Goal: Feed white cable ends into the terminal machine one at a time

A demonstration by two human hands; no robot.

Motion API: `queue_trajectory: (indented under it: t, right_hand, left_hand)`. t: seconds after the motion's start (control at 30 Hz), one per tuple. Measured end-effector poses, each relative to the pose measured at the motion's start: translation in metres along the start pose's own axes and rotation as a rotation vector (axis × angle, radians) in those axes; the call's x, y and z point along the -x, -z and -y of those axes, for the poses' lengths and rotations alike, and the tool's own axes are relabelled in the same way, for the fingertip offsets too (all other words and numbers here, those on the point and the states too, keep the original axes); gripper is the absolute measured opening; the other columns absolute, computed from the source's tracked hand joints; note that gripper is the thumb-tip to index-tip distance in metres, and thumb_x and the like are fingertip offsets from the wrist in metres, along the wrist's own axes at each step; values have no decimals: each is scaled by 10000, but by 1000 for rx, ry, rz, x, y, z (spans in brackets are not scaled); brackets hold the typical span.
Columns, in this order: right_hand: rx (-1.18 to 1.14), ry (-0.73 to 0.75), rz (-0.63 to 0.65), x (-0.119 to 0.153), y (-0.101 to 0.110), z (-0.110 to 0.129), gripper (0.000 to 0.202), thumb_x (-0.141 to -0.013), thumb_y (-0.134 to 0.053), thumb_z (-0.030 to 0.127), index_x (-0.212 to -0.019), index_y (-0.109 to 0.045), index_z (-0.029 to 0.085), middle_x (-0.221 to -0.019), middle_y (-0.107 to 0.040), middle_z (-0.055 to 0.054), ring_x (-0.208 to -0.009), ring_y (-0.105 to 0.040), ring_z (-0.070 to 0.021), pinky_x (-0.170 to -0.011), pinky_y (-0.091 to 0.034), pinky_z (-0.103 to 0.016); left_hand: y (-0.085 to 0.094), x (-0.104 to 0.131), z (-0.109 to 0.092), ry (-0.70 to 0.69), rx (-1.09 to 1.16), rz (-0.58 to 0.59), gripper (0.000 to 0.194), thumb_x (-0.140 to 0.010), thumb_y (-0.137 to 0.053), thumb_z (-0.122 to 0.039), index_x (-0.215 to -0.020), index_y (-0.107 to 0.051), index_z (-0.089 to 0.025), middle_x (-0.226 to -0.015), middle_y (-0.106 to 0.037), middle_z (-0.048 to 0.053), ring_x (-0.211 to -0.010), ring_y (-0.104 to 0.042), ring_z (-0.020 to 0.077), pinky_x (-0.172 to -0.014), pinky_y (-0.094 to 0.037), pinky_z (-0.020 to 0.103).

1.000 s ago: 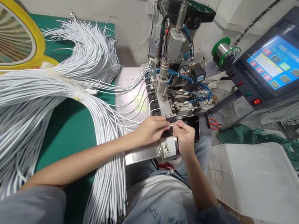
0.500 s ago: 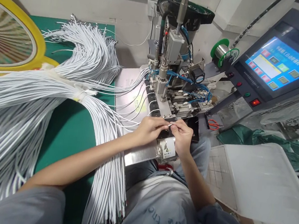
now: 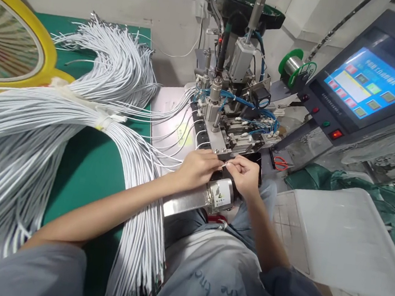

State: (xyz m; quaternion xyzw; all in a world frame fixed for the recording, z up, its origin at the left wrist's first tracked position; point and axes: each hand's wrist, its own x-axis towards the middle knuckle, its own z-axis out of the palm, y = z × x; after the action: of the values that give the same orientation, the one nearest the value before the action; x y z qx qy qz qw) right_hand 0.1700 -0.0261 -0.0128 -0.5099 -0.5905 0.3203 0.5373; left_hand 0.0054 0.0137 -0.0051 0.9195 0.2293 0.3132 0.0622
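My left hand [image 3: 199,168] is closed in a pinch on the end of a white cable, at the front edge of the machine [image 3: 219,108]. Facing it, my right hand [image 3: 246,172] pinches at the tip of the same cable; the fingertips of both hands nearly meet. Several white cables [image 3: 170,138] run from the bundle [image 3: 125,154] across the pale plate to the machine's black row of slots. Just below my hands is a clear-wrapped roll with a white label [image 3: 222,193]. The cable tip is too small to make out in detail.
A yellow fan [image 3: 48,50] stands at the far left beside another cable bundle [image 3: 121,63] on the green table [image 3: 84,173]. On the right are a lit screen [image 3: 372,84], a solder spool [image 3: 294,65], red-handled scissors [image 3: 281,163] and a white tray [image 3: 340,235].
My right hand has moved slightly right, its fingertips drawn a little apart from my left hand's. The machine's tall upper cylinder has shifted to the right.
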Motion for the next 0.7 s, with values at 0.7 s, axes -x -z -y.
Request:
queue_trajectory:
  t: [0.7]
  right_hand:
    - [-196, -451, 44, 12, -1, -69, 161, -634, -634, 338, -669, -632, 180, -671, -651, -19, -664, -586, -160, -704, -472, -314]
  left_hand:
    - [-13, -1, -2, 100, -204, 638, 207, -867, -386, -59, -888, -590, -87, -865, -551, 87, -679, -590, 156, -604, -465, 257]
